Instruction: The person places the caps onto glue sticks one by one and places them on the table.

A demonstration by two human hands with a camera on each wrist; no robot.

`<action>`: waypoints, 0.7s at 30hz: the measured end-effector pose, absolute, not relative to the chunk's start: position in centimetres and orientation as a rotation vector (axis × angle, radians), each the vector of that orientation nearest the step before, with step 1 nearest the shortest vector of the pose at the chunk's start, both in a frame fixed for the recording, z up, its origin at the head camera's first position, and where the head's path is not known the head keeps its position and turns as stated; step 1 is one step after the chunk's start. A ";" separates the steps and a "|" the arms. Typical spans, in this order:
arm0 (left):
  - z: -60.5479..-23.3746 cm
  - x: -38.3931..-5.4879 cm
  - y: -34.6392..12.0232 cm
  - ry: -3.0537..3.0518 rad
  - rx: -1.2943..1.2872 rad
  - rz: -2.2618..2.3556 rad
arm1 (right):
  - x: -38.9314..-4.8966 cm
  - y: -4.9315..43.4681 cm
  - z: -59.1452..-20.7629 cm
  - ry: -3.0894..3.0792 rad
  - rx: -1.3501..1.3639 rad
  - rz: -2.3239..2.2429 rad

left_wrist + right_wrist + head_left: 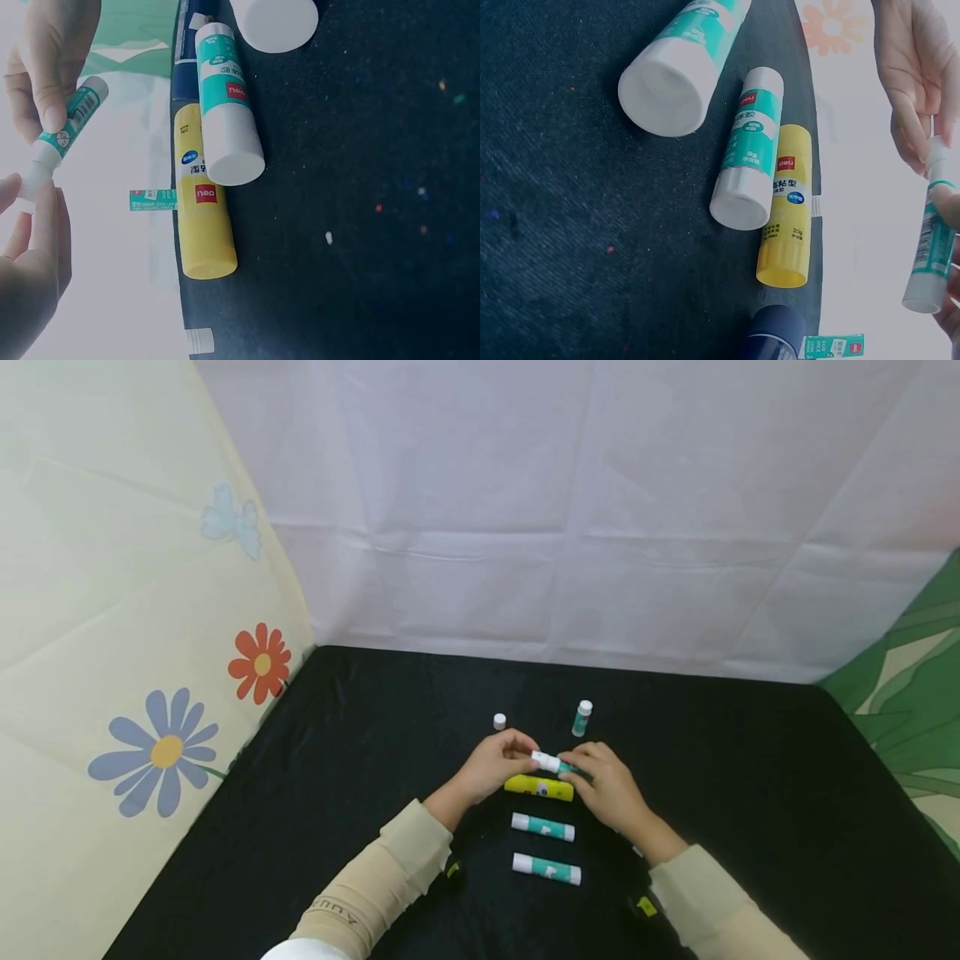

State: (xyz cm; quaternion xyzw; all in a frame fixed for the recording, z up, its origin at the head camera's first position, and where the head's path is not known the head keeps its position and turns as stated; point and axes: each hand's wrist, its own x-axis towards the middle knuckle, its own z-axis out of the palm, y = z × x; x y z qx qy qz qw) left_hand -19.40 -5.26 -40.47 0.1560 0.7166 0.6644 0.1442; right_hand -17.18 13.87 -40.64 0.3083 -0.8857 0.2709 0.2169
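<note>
Above the black tabletop, both hands hold one small white-and-green glue stick (565,767). My left hand (497,767) pinches its white cap (540,759) between thumb and fingers. The right hand (606,785) grips the green-labelled body, also seen in the right wrist view as a glue stick (932,232) with a white base. Whether the cap sits fully on the tube cannot be made out. Just below the hands lies a yellow glue stick (538,787). Beyond them, a loose white cap (499,721) rests on the table.
Another small glue stick (582,718) stands upright behind the hands. Two white-and-green glue sticks, a smaller one (543,827) and a larger one (547,869), lie nearer the body. A navy-blue tube (775,334) shows in the wrist views. The black tabletop (390,727) meets a white backdrop.
</note>
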 end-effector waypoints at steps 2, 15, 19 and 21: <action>-40.7 -19.4 -5.2 2.079 0.450 1.907 | -17.1 13.8 -40.7 -2.457 0.854 0.752; -38.1 -17.5 -5.4 2.203 0.493 1.804 | -16.8 13.7 -40.6 -2.484 0.855 0.720; -37.8 -17.2 -5.3 2.217 0.491 1.791 | -16.7 13.7 -40.5 -2.491 0.861 0.715; -37.9 -17.2 -5.3 2.217 0.493 1.789 | -16.6 13.7 -40.5 -2.498 0.861 0.711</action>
